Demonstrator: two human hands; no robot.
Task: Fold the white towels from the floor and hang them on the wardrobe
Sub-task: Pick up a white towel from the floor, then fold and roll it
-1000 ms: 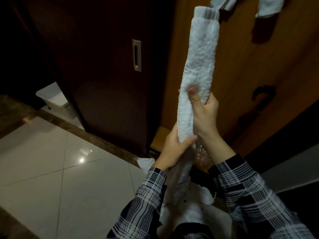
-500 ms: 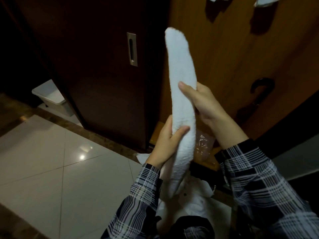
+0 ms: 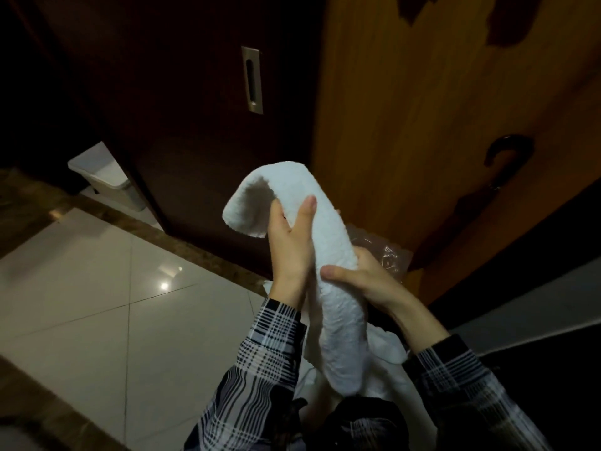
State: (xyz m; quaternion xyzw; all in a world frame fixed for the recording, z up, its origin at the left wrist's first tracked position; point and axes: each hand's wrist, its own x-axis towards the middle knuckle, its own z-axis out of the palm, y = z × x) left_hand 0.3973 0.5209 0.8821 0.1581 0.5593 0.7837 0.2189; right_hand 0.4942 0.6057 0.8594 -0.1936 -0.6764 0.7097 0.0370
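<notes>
A long, narrow folded white towel [image 3: 331, 255] stands nearly upright between my hands, its top end curling over to the left. My left hand [image 3: 291, 245] grips its upper part, thumb across the front. My right hand [image 3: 361, 281] grips the middle from the right, thumb over the front. More white towels [image 3: 387, 349] lie on the floor below, partly hidden by my arms. The wardrobe's open wooden door [image 3: 422, 125] stands just behind the towel.
A dark sliding door with a metal recessed handle [image 3: 252, 80] is at the left. A white bin [image 3: 107, 177] sits at its foot. A dark hook [image 3: 505, 154] is on the wooden door. Crumpled clear plastic [image 3: 387, 255] lies behind my right hand. Glossy tiled floor [image 3: 97, 304] spreads left.
The towel came down from its raised, straight position and its top end has flopped over to the left. My left hand moved up above my right, and the view tilted downward.
</notes>
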